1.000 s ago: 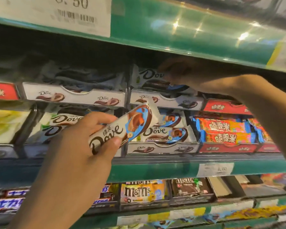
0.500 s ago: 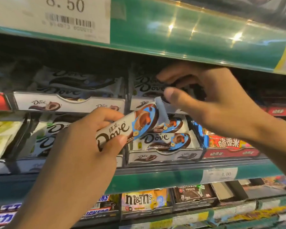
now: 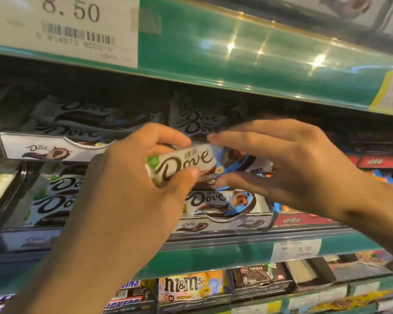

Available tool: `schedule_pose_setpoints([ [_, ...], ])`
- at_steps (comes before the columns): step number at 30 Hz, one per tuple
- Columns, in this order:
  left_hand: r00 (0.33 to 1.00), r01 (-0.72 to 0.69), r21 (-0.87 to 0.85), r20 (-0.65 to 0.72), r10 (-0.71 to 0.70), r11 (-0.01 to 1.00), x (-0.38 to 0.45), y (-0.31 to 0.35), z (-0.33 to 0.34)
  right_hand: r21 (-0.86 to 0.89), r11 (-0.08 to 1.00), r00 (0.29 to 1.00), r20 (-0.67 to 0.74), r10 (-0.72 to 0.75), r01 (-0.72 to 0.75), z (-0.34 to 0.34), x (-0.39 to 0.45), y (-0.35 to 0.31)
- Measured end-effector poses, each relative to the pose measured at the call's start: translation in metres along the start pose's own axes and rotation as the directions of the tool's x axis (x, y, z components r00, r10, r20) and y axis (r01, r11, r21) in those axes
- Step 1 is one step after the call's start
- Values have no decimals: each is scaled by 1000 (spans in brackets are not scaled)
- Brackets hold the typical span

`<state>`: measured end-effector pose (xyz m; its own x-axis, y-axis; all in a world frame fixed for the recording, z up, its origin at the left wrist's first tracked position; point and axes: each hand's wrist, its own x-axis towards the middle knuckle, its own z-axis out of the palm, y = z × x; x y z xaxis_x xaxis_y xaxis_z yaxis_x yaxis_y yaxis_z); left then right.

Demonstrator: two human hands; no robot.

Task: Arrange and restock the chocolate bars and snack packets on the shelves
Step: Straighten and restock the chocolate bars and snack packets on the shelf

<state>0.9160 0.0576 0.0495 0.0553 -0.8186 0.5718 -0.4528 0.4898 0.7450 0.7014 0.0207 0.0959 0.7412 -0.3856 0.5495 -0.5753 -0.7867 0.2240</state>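
Observation:
A white Dove chocolate bar [image 3: 184, 163] with a blue end is held level in front of the middle shelf. My left hand [image 3: 132, 191] grips its left half between thumb and fingers. My right hand [image 3: 279, 166] pinches its blue right end, thumb below and fingers above. Behind the hands, an upper display tray [image 3: 55, 149] holds more Dove bars [image 3: 77, 123]. A lower tray [image 3: 225, 224] directly under the held bar holds matching blue-ended Dove bars [image 3: 216, 201].
The green shelf edge [image 3: 236, 62] hangs close overhead with an 8.50 price tag [image 3: 70, 26]. Red snack boxes [image 3: 304, 219] stand at the right. Below are M&M's packets [image 3: 186, 286], Snickers bars [image 3: 127, 295] and a dark chocolate box [image 3: 259, 279].
My right hand came down from the upper tray and took the bar's blue end. The bar rose and levelled out. The camera moved closer to the shelf.

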Motion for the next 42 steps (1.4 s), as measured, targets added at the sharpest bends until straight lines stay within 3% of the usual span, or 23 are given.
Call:
schedule_pose_setpoints([
  [4, 982, -77, 220, -154, 113, 973, 2, -8, -1, -18, 973, 971, -81, 226, -228, -4, -3, 13],
  [8, 977, -86, 530, -123, 176, 844, 6, -11, 6, 99, 817, 822, 23, 569, -569, 0, 1, 21],
  [15, 985, -100, 621, -49, 166, 777, 4, -15, 12, 16, 822, 816, 140, 561, -569, 14, 19, 31],
  [21, 979, -139, 609, -34, 201, 781, 0, -16, 12, -109, 836, 842, -19, 540, -538, 22, 19, -3],
  [28, 977, -156, 607, -24, 214, 780, -2, -18, 12, -200, 849, 847, 124, 517, -489, 26, 23, -23],
  [32, 978, -155, 610, -14, 207, 777, -3, -16, 12, -127, 831, 797, 236, 556, -542, 28, 32, -7],
  [35, 979, -155, 619, -11, 206, 770, -3, -16, 12, -74, 847, 801, 290, 524, -527, 27, 35, -1],
  [40, 978, -160, 631, -5, 210, 759, -3, -15, 12, -144, 871, 811, 321, 489, -469, 27, 33, -7],
  [42, 979, -155, 637, -1, 202, 755, -4, -15, 12, -77, 862, 782, 385, 490, -502, 26, 38, -2],
])
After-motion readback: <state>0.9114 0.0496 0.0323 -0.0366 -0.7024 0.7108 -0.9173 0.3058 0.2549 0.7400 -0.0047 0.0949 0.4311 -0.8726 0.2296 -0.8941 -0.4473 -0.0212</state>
